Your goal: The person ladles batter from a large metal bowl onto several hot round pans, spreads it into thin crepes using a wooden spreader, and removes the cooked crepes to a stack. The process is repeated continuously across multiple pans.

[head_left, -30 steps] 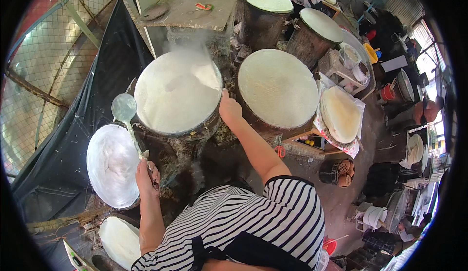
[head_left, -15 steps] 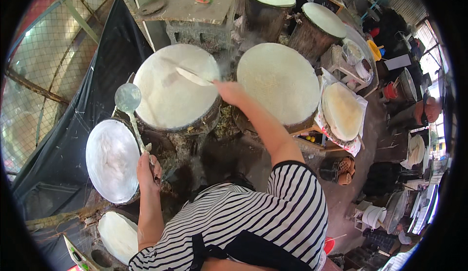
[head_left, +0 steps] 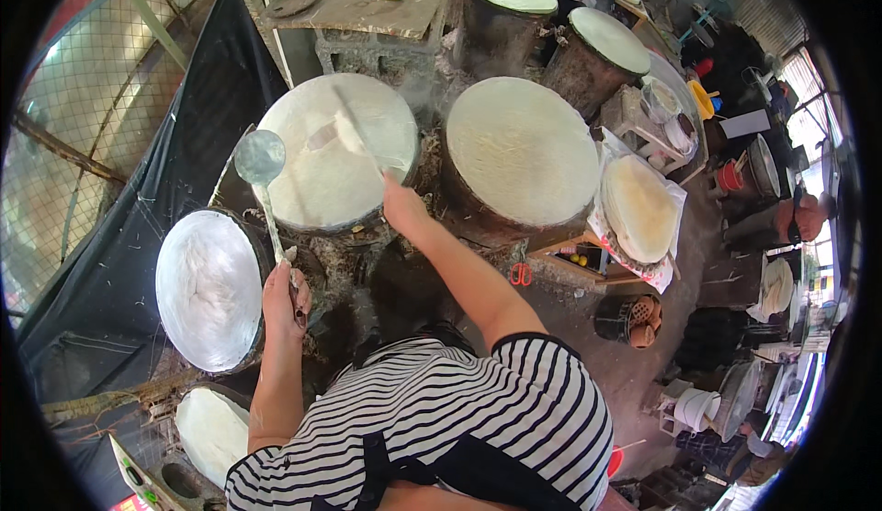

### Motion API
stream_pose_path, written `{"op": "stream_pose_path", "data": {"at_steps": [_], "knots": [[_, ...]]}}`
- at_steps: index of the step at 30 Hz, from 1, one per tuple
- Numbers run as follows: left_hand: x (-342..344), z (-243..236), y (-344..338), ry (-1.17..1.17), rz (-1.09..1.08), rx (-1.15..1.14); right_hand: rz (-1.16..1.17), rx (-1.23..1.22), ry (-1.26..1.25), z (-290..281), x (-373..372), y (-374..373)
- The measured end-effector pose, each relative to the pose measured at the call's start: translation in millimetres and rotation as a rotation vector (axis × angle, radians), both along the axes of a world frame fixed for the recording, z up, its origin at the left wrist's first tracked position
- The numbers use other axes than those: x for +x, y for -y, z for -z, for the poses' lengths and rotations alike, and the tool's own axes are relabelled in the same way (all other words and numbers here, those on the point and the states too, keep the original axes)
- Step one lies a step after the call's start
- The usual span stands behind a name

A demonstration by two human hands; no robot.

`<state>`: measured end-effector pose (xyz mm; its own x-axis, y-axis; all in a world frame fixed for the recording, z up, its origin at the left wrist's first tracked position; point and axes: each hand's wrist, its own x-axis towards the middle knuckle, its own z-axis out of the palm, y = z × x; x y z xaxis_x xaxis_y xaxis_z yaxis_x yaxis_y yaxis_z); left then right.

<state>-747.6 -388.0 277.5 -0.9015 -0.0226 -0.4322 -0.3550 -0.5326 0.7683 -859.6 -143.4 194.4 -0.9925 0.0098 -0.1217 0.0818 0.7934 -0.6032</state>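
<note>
My left hand (head_left: pixel 288 301) is closed round the handle of a long metal ladle (head_left: pixel 261 157). Its round bowl hangs over the near left rim of a large round griddle (head_left: pixel 303 194), which is coated with pale batter. A long thin spreader (head_left: pixel 355 132) lies over that coating, its handle gripped in my right hand (head_left: pixel 401 206) at the griddle's near right edge. A darker patch shows in the batter by the blade. Left of my left hand stands a wide metal basin (head_left: pixel 209 290) with whitish contents.
A second griddle (head_left: pixel 522 157) on the right carries a pale round sheet. Beside it, flatbreads (head_left: pixel 637 210) lie stacked on a cloth. Further drum stoves (head_left: pixel 610 40) stand behind. Orange-handled scissors (head_left: pixel 522 275) hang near a low shelf; a dark bucket (head_left: pixel 628 318) sits on the floor.
My right hand has moved nearer and slightly left, swinging the spreader from sideways to steeper across the griddle. The ladle's bowl has shifted right and up, over the griddle's rim.
</note>
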Motion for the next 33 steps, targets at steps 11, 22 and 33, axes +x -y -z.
{"op": "stream_pose_path", "data": {"at_steps": [11,22,33], "knots": [[9.4,11.6,-2.6,0.019,-0.054,-0.087,-0.316,0.264,-0.121,-20.0,-36.6,-22.4],[-70.1,42.6,7.1,-0.069,0.118,-0.714,0.332,-0.515,-0.083,30.9,99.0,7.7],[-112.5,82.1,25.4,-0.456,0.230,-1.408,0.377,-0.940,0.055,28.1,100.4,143.5]]}}
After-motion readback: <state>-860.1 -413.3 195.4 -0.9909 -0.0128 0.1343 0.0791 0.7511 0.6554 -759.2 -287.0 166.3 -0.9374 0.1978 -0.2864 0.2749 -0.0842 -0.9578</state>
